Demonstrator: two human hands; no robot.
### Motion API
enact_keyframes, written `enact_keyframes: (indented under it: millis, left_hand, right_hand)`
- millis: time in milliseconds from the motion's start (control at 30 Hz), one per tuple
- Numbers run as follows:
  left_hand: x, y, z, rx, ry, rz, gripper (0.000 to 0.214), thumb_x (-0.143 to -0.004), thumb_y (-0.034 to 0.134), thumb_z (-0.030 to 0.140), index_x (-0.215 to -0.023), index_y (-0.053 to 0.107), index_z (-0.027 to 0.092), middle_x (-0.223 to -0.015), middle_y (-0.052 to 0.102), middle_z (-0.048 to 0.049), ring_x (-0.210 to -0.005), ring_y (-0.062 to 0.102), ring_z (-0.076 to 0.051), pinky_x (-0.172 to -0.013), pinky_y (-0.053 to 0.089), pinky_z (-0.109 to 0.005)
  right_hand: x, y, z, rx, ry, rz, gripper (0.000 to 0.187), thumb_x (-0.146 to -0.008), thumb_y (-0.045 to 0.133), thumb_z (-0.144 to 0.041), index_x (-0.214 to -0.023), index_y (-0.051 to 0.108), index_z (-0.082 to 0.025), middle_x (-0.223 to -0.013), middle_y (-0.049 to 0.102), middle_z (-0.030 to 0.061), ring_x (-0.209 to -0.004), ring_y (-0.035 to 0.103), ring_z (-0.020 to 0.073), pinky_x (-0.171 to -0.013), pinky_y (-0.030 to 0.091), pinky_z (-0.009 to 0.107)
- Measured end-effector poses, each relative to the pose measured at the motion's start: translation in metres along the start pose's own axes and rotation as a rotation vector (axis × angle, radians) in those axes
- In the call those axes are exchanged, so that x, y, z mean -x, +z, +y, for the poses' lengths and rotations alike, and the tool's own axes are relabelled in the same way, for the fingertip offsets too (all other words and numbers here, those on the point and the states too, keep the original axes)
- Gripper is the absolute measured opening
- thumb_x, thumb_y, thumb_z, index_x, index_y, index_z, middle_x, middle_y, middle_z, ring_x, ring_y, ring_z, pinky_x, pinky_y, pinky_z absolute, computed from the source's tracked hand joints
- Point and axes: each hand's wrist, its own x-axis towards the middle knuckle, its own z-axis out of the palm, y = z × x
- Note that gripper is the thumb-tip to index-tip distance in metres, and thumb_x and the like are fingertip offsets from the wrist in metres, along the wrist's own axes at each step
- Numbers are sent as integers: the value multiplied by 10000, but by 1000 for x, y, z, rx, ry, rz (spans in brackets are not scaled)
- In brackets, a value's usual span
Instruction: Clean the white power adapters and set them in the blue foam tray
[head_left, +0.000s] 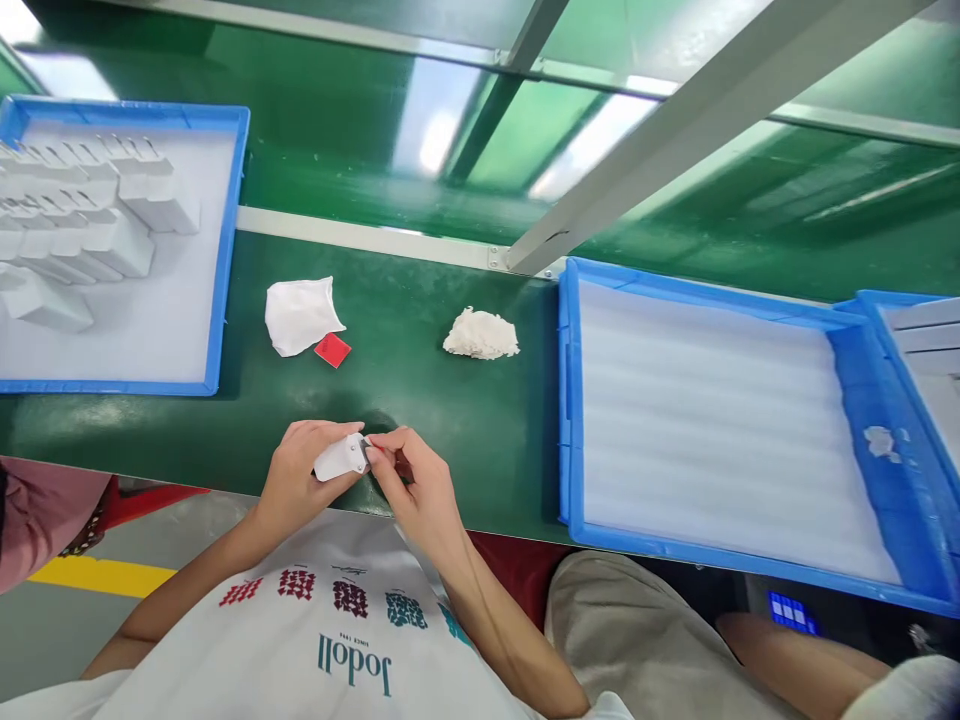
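Note:
My left hand (300, 475) is closed around a small white plastic part (341, 457), held just above the near edge of the green table (420, 400). My right hand (412, 480) pinches at the right end of the same part with thumb and fingertips; something small and red shows at its fingertips, too small to name. Both hands meet over the table's front edge, close to my body.
A blue tray (225, 250) at the left holds several white parts in rows. A blue tray (570, 400) at the right is lined with white foam. A white cloth (300, 315), a red square (332, 349) and a white wad (481, 335) lie between. Another person's sleeve (37, 510) shows at left.

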Motion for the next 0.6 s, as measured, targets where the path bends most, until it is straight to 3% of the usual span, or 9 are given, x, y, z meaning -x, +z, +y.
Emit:
enact_keyframes:
  millis: [300, 467, 600]
  left_hand:
    - [0, 2, -5, -39, 94, 13, 189, -910, 667, 300, -1085, 624, 243, -1016, 775, -11, -917, 718, -204, -831, 514, -359]
    - [0, 1, -3, -64, 75, 3, 310, -882, 706, 292, -1174, 615, 240, -1092, 770, -25, -963, 709, -212, -847, 521, -354]
    - [0, 2, -2, -54, 87, 29, 252, -890, 687, 288, -1131, 629, 244, -1027, 773, -17, -913, 714, -209, -825, 527, -351]
  right_hand:
    - [-31, 13, -5, -104, 43, 36, 164, -983, 542, -325, -876, 602, -215, -746, 586, -29, -613, 535, 101, -591, 447, 242]
    - [-33, 12, 6, -124, 5, 231, 176, -986, 547, -367, -932, 631, -222, -758, 579, -20, -593, 523, 105, -566, 451, 254]
    - [-19, 10, 3, -80, -97, 141, 148, -999, 540, -319, -988, 660, -233, -817, 625, 4, -605, 545, 107, -557, 465, 258]
